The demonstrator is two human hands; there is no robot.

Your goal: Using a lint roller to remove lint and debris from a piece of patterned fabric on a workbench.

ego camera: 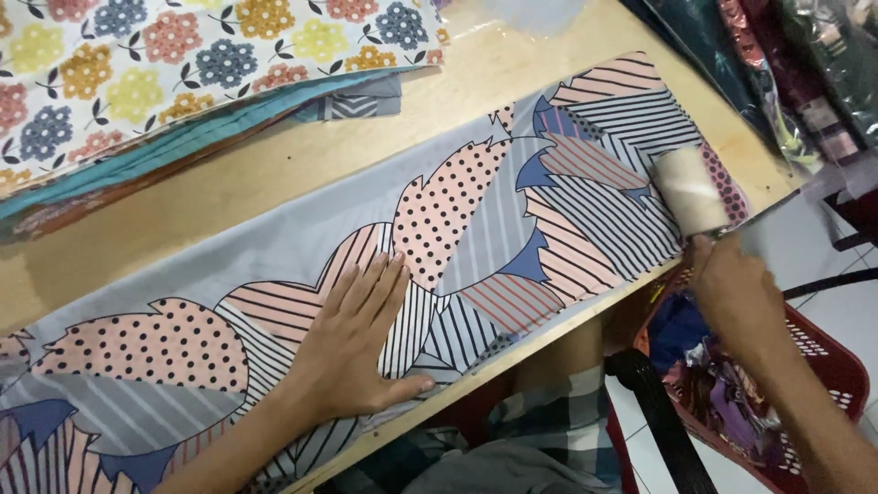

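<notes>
A long folded strip of grey fabric (476, 197), printed with pink dotted and striped leaf shapes, lies diagonally across a wooden table (274, 165). My left hand (352, 343) lies flat on it near the front edge, fingers spread, pinning the cloth. My right hand (736, 293) grips the handle of a lint roller (690, 190), whose pale cylinder rests on the fabric's right end. The roller looks slightly blurred.
A stack of folded fabrics, topped by a floral print (183, 46), lies at the table's back left. A red plastic basket (814, 366) with cloth scraps stands on the floor at right. Wrapped dark fabrics (786, 55) lie at top right. My checked-clothed lap shows below the table edge.
</notes>
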